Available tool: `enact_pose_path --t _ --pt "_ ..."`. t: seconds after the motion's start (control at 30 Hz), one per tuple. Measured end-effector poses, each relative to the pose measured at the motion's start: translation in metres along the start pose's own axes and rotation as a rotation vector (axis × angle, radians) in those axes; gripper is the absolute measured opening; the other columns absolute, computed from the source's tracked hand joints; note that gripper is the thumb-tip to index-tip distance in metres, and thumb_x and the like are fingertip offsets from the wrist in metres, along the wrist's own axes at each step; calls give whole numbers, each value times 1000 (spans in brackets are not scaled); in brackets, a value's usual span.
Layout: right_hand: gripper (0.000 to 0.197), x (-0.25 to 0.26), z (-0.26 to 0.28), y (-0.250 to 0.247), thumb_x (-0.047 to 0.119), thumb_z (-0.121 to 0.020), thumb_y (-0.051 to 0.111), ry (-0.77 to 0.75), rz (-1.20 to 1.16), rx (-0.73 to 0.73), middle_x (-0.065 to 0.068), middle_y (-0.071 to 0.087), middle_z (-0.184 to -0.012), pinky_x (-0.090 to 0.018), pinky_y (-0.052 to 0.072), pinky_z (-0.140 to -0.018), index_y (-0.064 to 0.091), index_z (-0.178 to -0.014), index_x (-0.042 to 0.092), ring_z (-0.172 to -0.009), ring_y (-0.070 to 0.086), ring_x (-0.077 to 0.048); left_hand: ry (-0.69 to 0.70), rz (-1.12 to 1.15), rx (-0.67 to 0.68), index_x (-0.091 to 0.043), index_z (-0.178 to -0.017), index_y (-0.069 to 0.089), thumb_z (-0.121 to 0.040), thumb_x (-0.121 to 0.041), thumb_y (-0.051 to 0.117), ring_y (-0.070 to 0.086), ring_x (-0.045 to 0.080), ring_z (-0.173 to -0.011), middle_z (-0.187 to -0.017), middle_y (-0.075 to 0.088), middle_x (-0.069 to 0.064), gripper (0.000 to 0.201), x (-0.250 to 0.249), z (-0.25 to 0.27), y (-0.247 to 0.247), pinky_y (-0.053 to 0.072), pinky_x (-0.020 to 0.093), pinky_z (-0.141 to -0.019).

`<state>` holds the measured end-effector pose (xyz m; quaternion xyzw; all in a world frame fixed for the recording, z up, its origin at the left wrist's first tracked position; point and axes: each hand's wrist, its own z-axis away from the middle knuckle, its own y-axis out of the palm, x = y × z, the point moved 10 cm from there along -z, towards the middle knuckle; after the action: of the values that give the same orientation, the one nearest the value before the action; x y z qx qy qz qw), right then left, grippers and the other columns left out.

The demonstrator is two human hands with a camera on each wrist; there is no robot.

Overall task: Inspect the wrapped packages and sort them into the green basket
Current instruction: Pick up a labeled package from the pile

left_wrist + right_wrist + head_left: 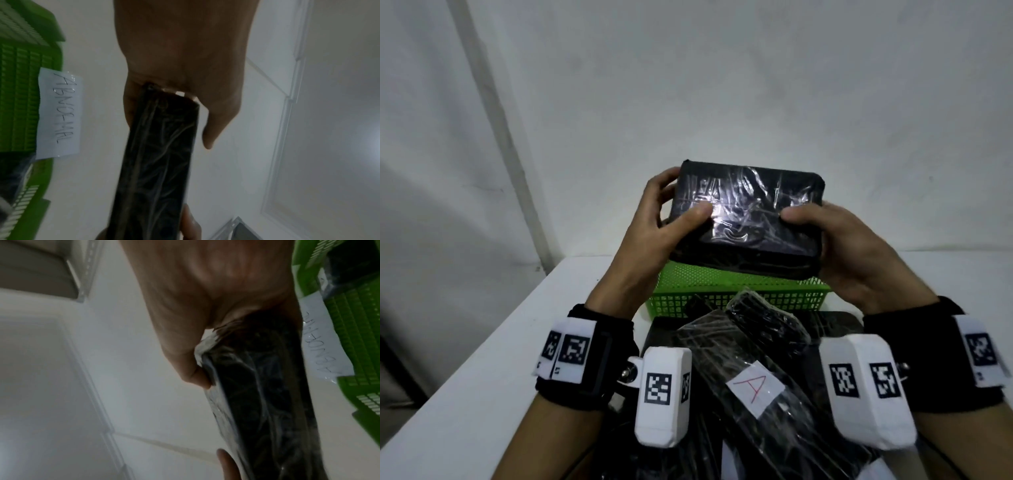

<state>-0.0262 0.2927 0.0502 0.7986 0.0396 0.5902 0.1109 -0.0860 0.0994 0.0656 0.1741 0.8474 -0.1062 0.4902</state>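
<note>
While your left hand (654, 233) and right hand (859, 253) grip the black wrapped package (746, 212) by its ends, thumbs on top, it hangs above the green basket (722, 294); more packages (750, 359) lie below your wrists on the table (482, 377).

The held package (748, 214) covers most of the green basket (722, 291), so what lies inside it cannot be told from the head view. The fingers (659, 186) of the left hand (654, 236) disappear behind the package's edge; those of the right hand (859, 253) are hidden under it. The pile of packages (750, 387) runs off the bottom edge. The basket's label (320, 344) is blurred and partly covered in the right wrist view.
</note>
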Motion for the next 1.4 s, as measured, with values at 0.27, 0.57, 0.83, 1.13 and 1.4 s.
enact_pose_path --t 0.27,0.57,0.83,1.13,1.4 --pt "59 32 8 -7 16 -62 86 -357 193 12 2 73 -105 -31 59 -83 64 -117 23 -101 72 -17 60 -96 18 -30 -145 43 -76 -40 78 67 10 -111 -141 56 -9 78 -13 1 -7 57 25 -80" --pt "30 13 5 -2 36 -76 76 -247 285 -59 20 68 -91 -49 59 -82 60 -101 31 -87 71 -3 198 -198 -132 -28 -99 51 -80 -33 76 62 7 -97 -100 62 -11 32 -17 2 -12 54 26 -79" --pt "33 41 18 3 36 -72 78 -510 425 -57 7 54 -140 -41 50 -103 61 -101 35 -132 54 -15 11 64 -129 -30 -109 56 -96 -39 57 61 0 -83 -105 59 -11 15 -1 -1 -8 48 26 -68" --pt "61 3 2 -29 13 -84 78 -68 213 -203 1 70 -111 -27 58 -65 53 -137 30 -79 75 -10 -48 38 -37 -18 -139 49 -73 -11 76 72 15 -95 -109 74 -3 72 15 -3 6 58 28 -76" --pt "33 31 11 -85 11 -73 87 -175 290 -334 3 75 -81 -27 56 -63 67 -98 17 -72 71 -14 24 -144 143 -20 -140 54 -77 -10 78 70 19 -108 -128 67 3 68 -9 -43 63 58 34 -90"
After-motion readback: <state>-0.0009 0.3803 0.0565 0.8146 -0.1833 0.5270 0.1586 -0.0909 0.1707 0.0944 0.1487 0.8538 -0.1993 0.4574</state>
